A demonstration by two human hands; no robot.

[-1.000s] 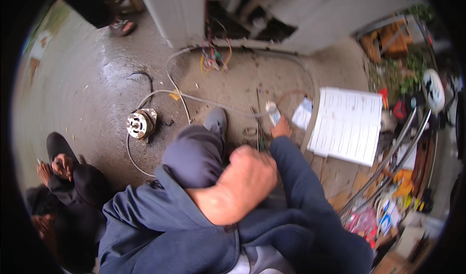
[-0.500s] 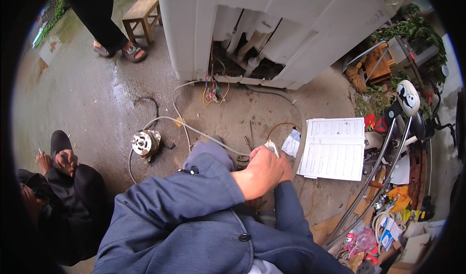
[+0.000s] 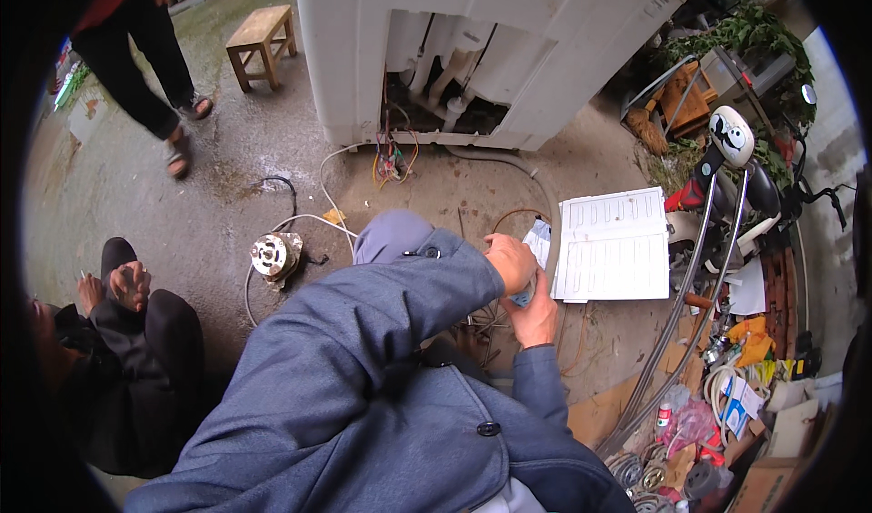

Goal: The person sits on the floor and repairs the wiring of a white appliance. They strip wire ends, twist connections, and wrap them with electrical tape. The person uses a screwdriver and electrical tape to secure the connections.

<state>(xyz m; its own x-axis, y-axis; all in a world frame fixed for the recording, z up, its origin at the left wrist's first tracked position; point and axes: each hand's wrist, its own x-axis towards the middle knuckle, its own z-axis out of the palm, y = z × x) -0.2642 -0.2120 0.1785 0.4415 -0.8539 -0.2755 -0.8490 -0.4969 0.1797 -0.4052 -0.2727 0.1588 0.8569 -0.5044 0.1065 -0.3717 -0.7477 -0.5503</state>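
My left hand [image 3: 513,260] reaches across in front of me, its fingers bent over a small bluish thing [image 3: 520,297] that is mostly hidden. Just below, my right hand [image 3: 534,320] closes on the same thing from the other side. A white-and-blue packet [image 3: 538,237] lies right beside my left hand. To the left on the ground sits a round metal motor [image 3: 275,256] with a grey cable [image 3: 313,218] running from it. Ahead stands a white washing machine [image 3: 350,68], its panel opening showing hoses, with a bundle of coloured wires [image 3: 391,165] hanging out at its foot.
A white slotted panel [image 3: 610,245] lies right of my hands, beside a grey hose [image 3: 548,186]. Metal bars [image 3: 704,249] and piled odds and ends line the right side. One person [image 3: 136,368] sits at left; another [image 3: 136,59] stands near a wooden stool [image 3: 261,36].
My hands have shifted slightly right; a white thing that showed at my fingers no longer shows. My left sleeve now covers part of the grey cable. The standing person's feet have moved left.
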